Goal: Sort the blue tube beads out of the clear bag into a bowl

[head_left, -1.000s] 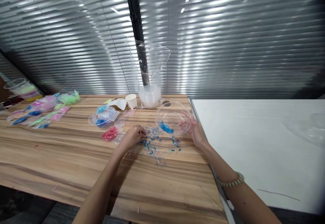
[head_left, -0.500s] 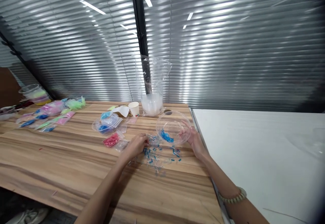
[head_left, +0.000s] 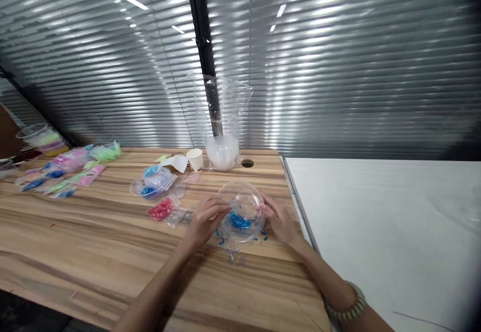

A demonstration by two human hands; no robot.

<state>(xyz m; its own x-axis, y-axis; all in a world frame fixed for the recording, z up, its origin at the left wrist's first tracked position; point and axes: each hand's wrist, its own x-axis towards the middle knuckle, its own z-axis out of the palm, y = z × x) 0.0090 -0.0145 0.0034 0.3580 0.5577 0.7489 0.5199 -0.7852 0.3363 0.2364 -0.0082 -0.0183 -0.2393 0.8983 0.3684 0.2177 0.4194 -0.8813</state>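
Observation:
A clear plastic bowl [head_left: 240, 187] is tilted toward me, with small blue tube pieces [head_left: 239, 220] gathered low inside it. My right hand [head_left: 277, 219] grips its right rim. At the bowl's left side, my left hand [head_left: 206, 219] has its fingers pinched together over the edge. A few small bits show beside those fingertips, but I cannot make out what is between them. Loose blue and clear pieces [head_left: 233, 256] lie on the wooden table around and below the bowl, partly hidden by it.
Left of my hands lie a bag of red pieces [head_left: 161, 208] and a clear dish with blue bags [head_left: 136, 189]. Behind stand a paper cup [head_left: 195, 160] and a bagged stack of clear bowls [head_left: 222, 152]. Colourful bags [head_left: 71, 160] lie far left; a white table [head_left: 376, 231] adjoins at right.
The bowl has come down and left, tilting over the loose pieces. My left hand has moved from the scattered pieces to the bowl's left edge. My right hand still holds the rim.

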